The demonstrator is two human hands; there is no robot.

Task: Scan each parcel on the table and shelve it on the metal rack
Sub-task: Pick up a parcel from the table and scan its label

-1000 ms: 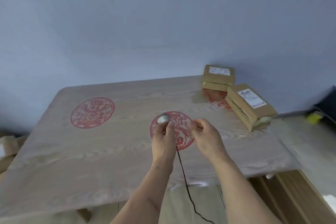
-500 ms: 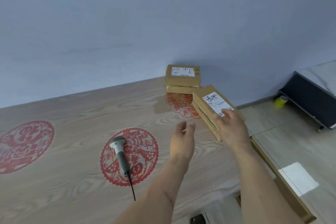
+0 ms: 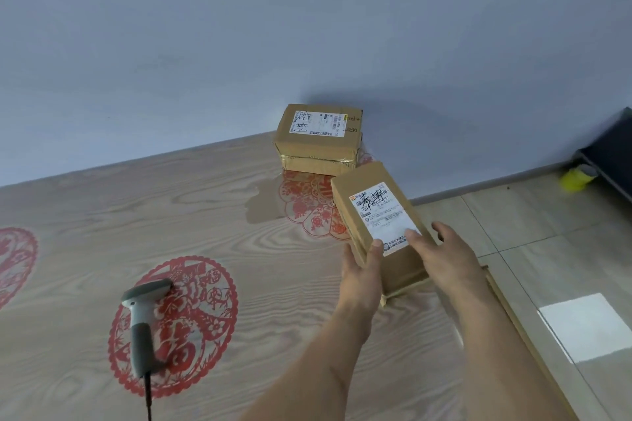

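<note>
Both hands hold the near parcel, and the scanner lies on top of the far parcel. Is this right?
Not quite. In the head view both hands, left and right, do hold the near parcel, but the scanner lies on the table, not on the far parcel.

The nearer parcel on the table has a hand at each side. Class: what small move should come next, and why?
Probably lift the nearer parcel off the table: the left hand and right hand already grip its near end, while the scanner lies set down and the far parcel waits untouched.
</note>
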